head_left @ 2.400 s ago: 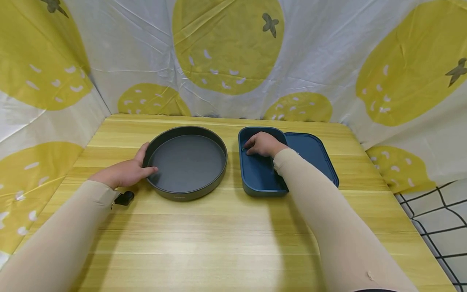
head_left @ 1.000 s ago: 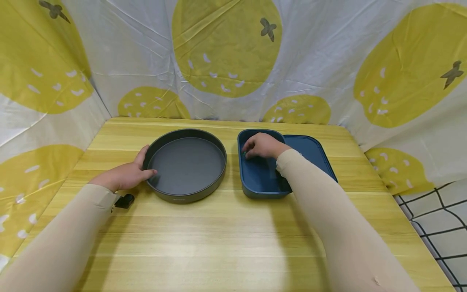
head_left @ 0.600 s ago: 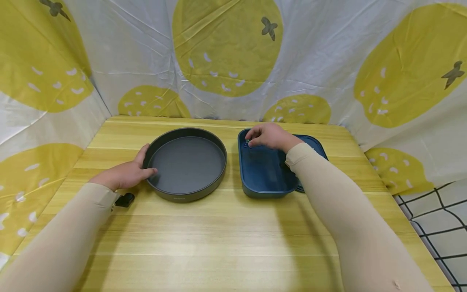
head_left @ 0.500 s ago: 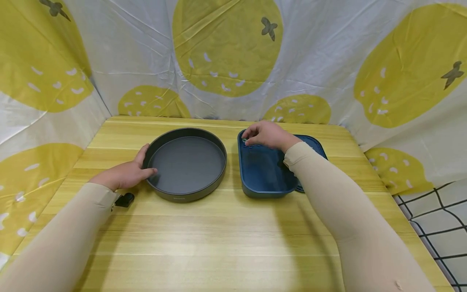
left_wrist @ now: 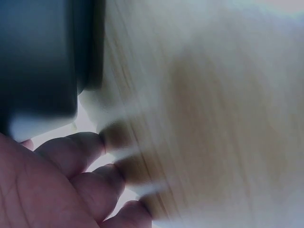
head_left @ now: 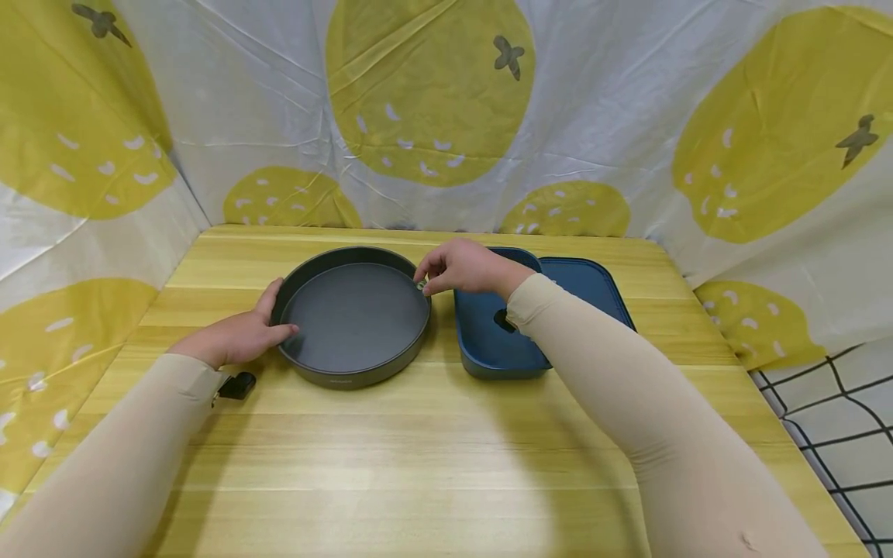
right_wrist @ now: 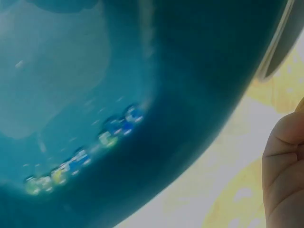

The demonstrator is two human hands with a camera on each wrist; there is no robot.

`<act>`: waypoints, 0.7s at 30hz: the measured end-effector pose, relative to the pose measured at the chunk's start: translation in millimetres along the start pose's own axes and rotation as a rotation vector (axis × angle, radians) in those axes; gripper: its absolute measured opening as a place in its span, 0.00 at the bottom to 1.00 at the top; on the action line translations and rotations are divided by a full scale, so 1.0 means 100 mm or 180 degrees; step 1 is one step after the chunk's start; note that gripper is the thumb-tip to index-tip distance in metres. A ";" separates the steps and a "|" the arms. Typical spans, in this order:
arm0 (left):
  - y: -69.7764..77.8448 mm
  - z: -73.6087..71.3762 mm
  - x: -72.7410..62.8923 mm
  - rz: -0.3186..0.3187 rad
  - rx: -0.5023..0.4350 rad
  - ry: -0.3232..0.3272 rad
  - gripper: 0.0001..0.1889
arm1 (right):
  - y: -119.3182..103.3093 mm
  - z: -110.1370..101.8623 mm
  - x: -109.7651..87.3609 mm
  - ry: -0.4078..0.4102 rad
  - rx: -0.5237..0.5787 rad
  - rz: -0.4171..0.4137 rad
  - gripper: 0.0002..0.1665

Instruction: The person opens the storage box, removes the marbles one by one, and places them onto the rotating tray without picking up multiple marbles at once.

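Note:
My left hand [head_left: 240, 333] grips the left rim of a round dark grey cake pan [head_left: 349, 318], thumb over the inside and fingers along the outer wall. The left wrist view has those fingers [left_wrist: 97, 185] beside the dark pan wall [left_wrist: 35, 61], low over the wood. My right hand [head_left: 463, 267] pinches a small clear-and-green glass marble [head_left: 422, 286] at the pan's right rim. Behind that hand stands a deep blue rectangular container [head_left: 495, 349]. In the right wrist view, several glass marbles [right_wrist: 78, 159] lie in a row along the container's inside edge; only part of the right hand [right_wrist: 287, 171] shows there.
A flat blue lid [head_left: 589, 291] lies to the right of the container, partly behind the right forearm. The wooden table [head_left: 335, 465] ends at a white cloth [head_left: 432, 205] with yellow fruit prints. A black wire grid [head_left: 837, 411] stands at the right edge.
My right hand has risen out of the blue container with the marble and moved left to the pan's right rim. The left hand and the pan have stayed in place.

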State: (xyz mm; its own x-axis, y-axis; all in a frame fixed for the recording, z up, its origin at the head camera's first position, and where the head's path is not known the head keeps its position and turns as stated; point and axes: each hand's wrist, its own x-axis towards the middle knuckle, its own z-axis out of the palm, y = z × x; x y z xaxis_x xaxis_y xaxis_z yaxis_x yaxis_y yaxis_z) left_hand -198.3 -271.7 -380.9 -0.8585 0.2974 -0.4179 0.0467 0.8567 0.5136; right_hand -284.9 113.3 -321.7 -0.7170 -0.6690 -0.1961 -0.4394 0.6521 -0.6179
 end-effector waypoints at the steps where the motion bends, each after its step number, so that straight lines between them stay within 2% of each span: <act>1: 0.00 0.00 0.00 0.0009 -0.0011 0.0009 0.56 | -0.03 0.02 0.02 -0.0027 -0.0004 -0.0025 0.17; 8: -0.02 0.03 0.02 0.0095 -0.0026 0.0092 0.55 | -0.19 0.10 0.10 -0.0159 -0.0048 -0.0084 0.17; 21: -0.02 0.03 0.00 0.0056 -0.0036 0.0075 0.55 | -0.25 0.15 0.13 -0.0238 -0.0074 -0.0073 0.18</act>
State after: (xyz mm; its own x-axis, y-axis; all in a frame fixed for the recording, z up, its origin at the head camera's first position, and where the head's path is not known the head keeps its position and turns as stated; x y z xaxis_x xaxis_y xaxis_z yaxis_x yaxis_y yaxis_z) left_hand -197.4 -272.1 -384.0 -0.8693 0.3023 -0.3910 0.0564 0.8466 0.5292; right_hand -275.1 83.1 -320.7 -0.6645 -0.7081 -0.2389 -0.4683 0.6437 -0.6052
